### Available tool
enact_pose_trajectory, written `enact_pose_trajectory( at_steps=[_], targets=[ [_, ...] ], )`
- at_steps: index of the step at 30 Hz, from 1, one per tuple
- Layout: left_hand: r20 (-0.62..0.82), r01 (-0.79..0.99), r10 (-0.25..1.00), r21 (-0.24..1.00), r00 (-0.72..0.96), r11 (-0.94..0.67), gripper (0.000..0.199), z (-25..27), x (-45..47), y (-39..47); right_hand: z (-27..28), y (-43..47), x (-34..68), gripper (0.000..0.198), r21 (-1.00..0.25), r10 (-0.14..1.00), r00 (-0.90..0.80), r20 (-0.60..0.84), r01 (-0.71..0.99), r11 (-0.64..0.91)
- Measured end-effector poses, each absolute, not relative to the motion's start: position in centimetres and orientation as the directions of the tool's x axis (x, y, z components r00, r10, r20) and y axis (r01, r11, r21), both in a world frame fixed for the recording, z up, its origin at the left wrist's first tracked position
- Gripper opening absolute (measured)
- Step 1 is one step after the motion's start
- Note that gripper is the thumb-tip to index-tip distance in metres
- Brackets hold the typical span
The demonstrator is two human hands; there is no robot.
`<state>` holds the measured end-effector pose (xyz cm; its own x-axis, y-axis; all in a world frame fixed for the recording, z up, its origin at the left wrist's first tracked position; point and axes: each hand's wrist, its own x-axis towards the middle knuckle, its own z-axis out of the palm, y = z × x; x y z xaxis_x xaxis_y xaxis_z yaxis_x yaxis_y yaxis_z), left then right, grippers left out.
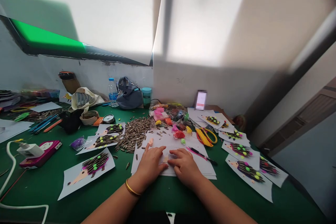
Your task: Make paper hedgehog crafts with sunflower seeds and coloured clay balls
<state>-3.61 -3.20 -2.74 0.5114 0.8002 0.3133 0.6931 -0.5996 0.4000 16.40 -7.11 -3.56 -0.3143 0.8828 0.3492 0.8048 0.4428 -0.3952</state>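
Both my hands rest over white paper sheets [143, 143] on the green table. My left hand [151, 162] lies with fingers stretched and apart, its thumb beside a small peach-coloured piece [165, 159], perhaps modelling clay. My right hand [185, 166] has its fingers extended, their tips at the right side of that piece. Neither hand visibly grips anything; the fingers partly hide the piece. Just beyond the left fingertips sits a peach lump [151, 142]. A green clay ball [183, 141] and a black pen [201, 154] lie beyond my right hand.
Striped sunflower seeds [136, 131] are heaped behind my left hand. Yellow scissors [206, 136] and colourful clay packets [168, 115] lie at the back. Finished hedgehog pictures [90, 169] flank both sides. A power strip [43, 154] with cable sits left; a phone [201, 100] stands against the wall.
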Motion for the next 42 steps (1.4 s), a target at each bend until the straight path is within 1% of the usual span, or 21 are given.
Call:
enact_pose_trajectory(
  at_steps=[7,10,17,23,25,30,36,42],
  targets=[
    [0.342,0.673,0.787,0.409,0.513,-0.616,0.055,-2.7,-3.9,-3.2,-3.4,-7.7,16.7,0.044,-0.366,0.87,-0.323,0.372,0.811,0.457],
    [0.333,0.672,0.785,0.405,0.523,-0.62,0.053,-2.8,-4.0,-3.1,-3.4,-7.9,16.7,0.045,-0.358,0.872,-0.339,0.354,0.812,0.461],
    [0.343,0.709,0.789,0.352,0.509,-0.611,0.043,-2.8,-3.4,-3.1,-3.2,-7.8,16.7,0.045,-0.379,0.873,-0.306,0.381,0.809,0.449],
    [0.367,0.668,0.788,0.42,0.495,-0.615,0.037,-2.3,-3.8,-2.9,-3.2,-7.9,16.4,0.055,-0.342,0.859,-0.374,0.349,0.803,0.488],
    [0.364,0.658,0.782,0.423,0.506,-0.623,0.036,-2.2,-4.1,-2.8,-3.1,-8.0,16.3,0.057,-0.325,0.855,-0.402,0.328,0.802,0.502],
    [0.374,0.659,0.765,0.392,0.524,-0.643,0.036,-2.5,-4.3,-2.9,-2.8,-8.2,16.0,0.055,-0.28,0.845,-0.447,0.294,0.805,0.523],
    [0.368,0.67,0.768,0.378,0.525,-0.639,0.036,-2.7,-4.2,-3.0,-2.5,-8.4,15.5,0.056,-0.281,0.843,-0.444,0.304,0.804,0.524],
    [0.381,0.664,0.763,0.379,0.523,-0.645,0.036,-2.8,-4.2,-3.0,-2.4,-8.4,14.8,0.05,-0.271,0.838,-0.468,0.281,0.799,0.537]
  ],
)
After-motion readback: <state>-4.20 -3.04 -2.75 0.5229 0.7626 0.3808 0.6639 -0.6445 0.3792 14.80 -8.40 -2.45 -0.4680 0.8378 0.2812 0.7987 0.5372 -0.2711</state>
